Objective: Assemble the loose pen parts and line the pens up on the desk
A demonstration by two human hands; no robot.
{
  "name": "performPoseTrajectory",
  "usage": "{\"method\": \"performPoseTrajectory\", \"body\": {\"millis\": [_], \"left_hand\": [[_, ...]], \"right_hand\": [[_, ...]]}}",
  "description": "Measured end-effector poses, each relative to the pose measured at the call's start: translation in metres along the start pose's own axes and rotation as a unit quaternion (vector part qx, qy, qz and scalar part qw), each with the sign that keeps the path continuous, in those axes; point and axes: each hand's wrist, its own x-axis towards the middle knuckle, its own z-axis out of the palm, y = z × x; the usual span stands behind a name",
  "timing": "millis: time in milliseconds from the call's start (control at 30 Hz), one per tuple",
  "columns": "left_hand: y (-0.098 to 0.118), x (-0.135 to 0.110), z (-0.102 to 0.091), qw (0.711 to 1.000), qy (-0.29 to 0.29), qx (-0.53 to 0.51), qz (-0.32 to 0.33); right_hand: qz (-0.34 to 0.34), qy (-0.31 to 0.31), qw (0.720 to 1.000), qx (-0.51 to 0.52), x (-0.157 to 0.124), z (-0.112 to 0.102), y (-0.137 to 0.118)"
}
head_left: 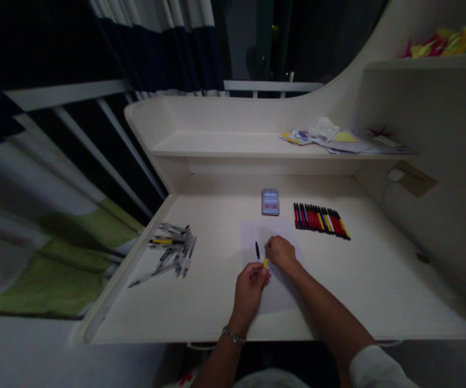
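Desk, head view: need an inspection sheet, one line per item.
Surface: pale desk, white paper sheet under the work.
Work items: yellow pen in hand; small black piece on the sheet; neat pen row at right; loose pen pile at left.
Clutter: phone just beyond the sheet; papers on the shelf.
Hands: left hand grips the yellow barrel; right hand at its dark far end, grip unclear.
Cables: thin pale line on right panel, probably one.
Surroundings: curtains, white railing.

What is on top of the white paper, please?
A small black piece lies on the paper. The left hand and right hand cover parts; what lies beneath is hidden.
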Motion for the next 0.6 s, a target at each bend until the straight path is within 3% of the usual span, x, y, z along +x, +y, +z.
{"method": "performPoseTrajectory", "body": {"millis": [100,167,267,333,467,600], "left_hand": [[0.001,0.000,0.000,1.000,0.005,0.001,-0.003],[0.001,0.000,0.001,1.000,0.003,0.002,-0.004],[0.000,0.001,0.004,1.000,-0.002,0.005,-0.006],[0.000,0.001,0.006,1.000,-0.002,0.008,-0.006],[-0.002,0.001,0.009,1.000,-0.012,0.015,-0.001],[-0.003,0.000,0.009,1.000,-0.016,0.026,0.003]], "right_hand": [[-0.004,0.013,0.998,0.063,0.002,0.003,0.009],[-0.009,0.025,0.981,0.191,0.003,0.002,0.018],[-0.021,0.022,0.904,0.426,0.000,-0.007,0.027],[-0.006,0.017,0.849,0.528,-0.006,-0.017,0.029],[0.036,0.034,0.790,0.611,-0.020,-0.036,0.024],[0.034,0.034,0.777,0.627,-0.027,-0.045,0.018]]}}
